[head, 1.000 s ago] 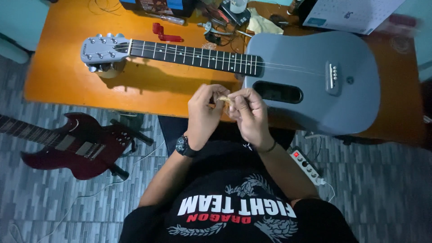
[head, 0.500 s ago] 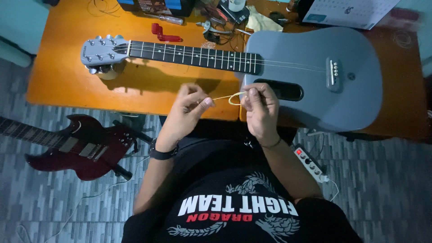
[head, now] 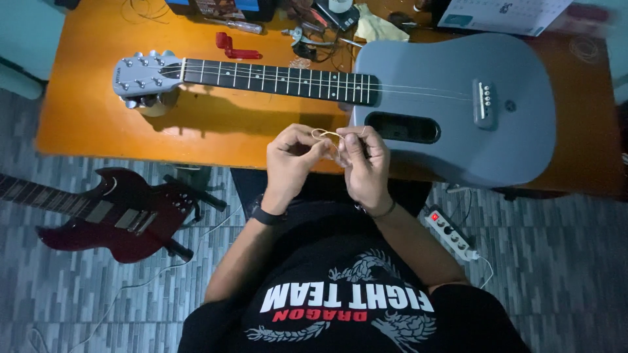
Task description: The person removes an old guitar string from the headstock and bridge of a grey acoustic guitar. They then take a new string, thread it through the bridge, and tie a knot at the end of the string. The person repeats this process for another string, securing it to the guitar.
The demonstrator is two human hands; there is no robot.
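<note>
Person sitting at an orange wooden table point(head: 98, 124), both hands working a thin guitar string point(head: 327, 134) above the near edge.

Grey tiled floor point(head: 85, 301) is showing below, a dark red electric guitar point(head: 111, 216) lying on it left, a white power strip point(head: 450, 233) right. A grey acoustic guitar point(head: 458, 98) is lying flat across the table, headstock left. Left hand point(head: 293, 160) and right hand point(head: 363, 163) are close together, fingertips pinching the looped string. Clutter along the far edge is cut off, hard to identify; the string's ends are too thin to follow.
</note>
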